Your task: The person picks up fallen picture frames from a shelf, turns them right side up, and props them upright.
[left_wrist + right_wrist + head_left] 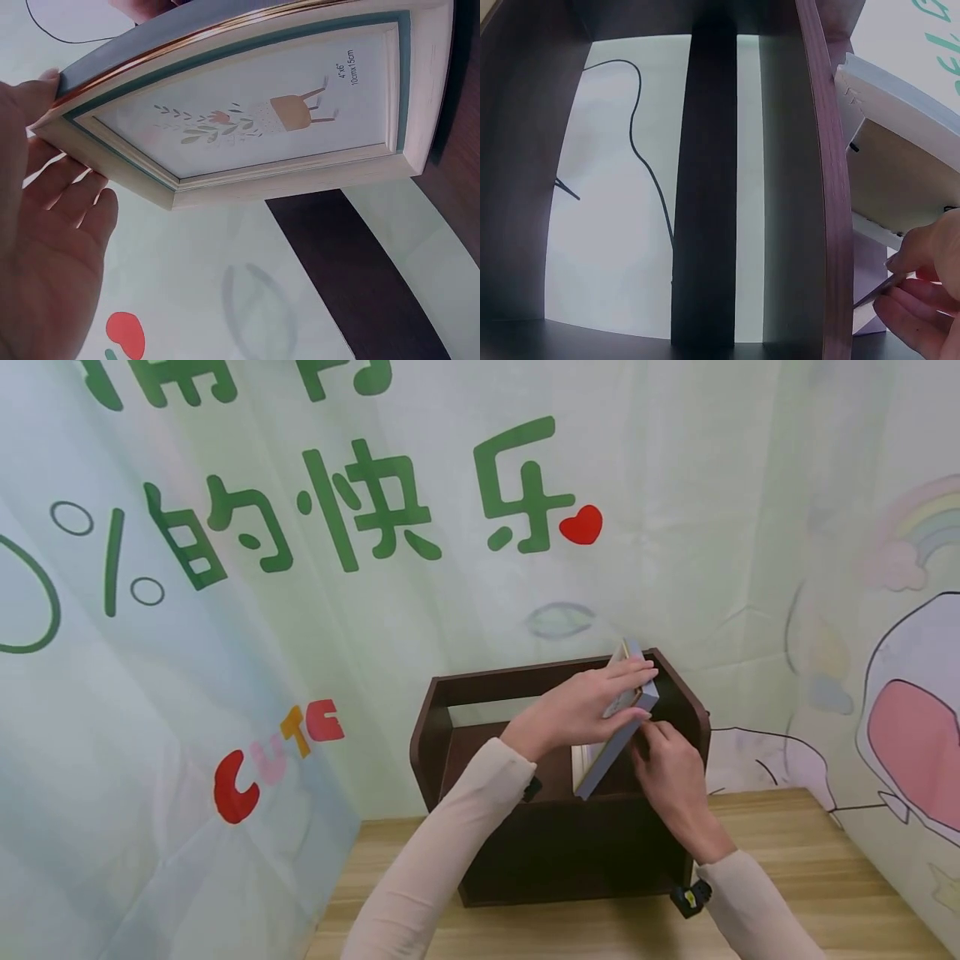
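A picture frame (606, 762) with a pale border stands tilted on the upper level of a dark brown shelf (570, 852), near its right side. My left hand (573, 708) grips the frame's top end, thumb on one edge and fingers on the other. The left wrist view shows its front, a plant print (289, 112) within a green inner line. Behind the frame, my right hand (670, 772) pinches a thin flat stand leg (881, 291) between thumb and fingers. The frame's brown backing (900, 172) faces that hand.
The shelf's side panel (832, 187) rises close beside the right hand. A wooden table (810, 868) carries the shelf. Behind hangs a printed curtain (675, 527) with green lettering and a red heart (581, 525). Dark wrist cameras (688, 900) sit at the cuffs.
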Available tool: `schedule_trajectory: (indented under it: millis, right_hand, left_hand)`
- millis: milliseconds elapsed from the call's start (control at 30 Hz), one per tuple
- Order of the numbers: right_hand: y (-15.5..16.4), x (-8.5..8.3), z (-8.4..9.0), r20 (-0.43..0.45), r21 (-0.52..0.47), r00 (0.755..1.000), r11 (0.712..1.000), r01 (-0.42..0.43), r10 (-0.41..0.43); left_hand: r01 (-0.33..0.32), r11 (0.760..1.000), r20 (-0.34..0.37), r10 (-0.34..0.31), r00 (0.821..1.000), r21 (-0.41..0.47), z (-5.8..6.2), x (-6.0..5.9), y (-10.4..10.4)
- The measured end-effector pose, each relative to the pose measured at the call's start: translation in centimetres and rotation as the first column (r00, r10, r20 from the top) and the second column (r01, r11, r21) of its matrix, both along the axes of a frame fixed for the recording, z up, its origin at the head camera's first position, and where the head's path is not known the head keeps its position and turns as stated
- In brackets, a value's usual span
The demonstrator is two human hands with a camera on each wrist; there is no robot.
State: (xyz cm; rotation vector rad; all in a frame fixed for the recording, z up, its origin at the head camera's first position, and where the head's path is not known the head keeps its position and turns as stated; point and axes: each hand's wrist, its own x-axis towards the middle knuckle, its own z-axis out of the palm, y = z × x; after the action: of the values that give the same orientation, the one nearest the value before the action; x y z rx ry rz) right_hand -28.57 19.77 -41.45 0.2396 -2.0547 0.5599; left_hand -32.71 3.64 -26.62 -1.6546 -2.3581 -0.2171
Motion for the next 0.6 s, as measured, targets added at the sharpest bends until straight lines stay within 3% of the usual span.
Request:
schedule_trajectory:
  millis: [333,600]
  right_hand:
    - [-0.22,0.13,-0.26,0.006,-0.022,1.0,1.0,0.004,-0.004]
    - [-0.62,0.94,0.57,-0.04,-0.084,0.999,0.996,-0.031,0.027]
  left_hand:
    - [0.006,1.0,0.053,-0.007,0.999,0.029,-0.24,-0.07,0.07]
    - [-0.042,0.99,0.186,0.016,0.982,0.138,-0.43,-0.23,-0.52]
